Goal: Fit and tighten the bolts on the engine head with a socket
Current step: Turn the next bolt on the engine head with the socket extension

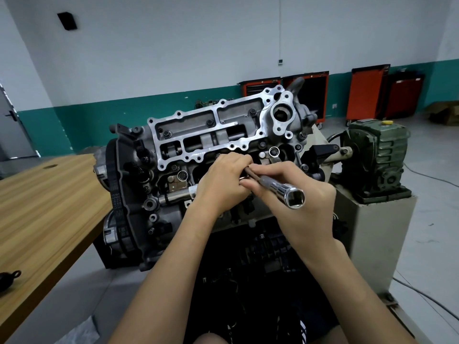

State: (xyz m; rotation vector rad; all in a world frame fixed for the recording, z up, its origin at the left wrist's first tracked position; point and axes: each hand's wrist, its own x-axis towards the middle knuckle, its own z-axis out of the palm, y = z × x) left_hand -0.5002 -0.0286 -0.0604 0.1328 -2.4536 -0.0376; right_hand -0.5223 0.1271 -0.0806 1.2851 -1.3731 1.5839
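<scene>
The right hand (299,214) is gripping the long chrome steel socket (282,188), fingers curled round it, hex mouth facing 5 o'clock. The left hand (221,184) is pinching a slim dark brown rod (250,172) at the socket's 10 o'clock end, above the grey cast-metal engine head (198,130)

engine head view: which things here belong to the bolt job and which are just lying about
In the job: engine head, socket, left hand and right hand, both holding it.
Lying about: wooden table, green gearbox, red tool cabinets.
</scene>
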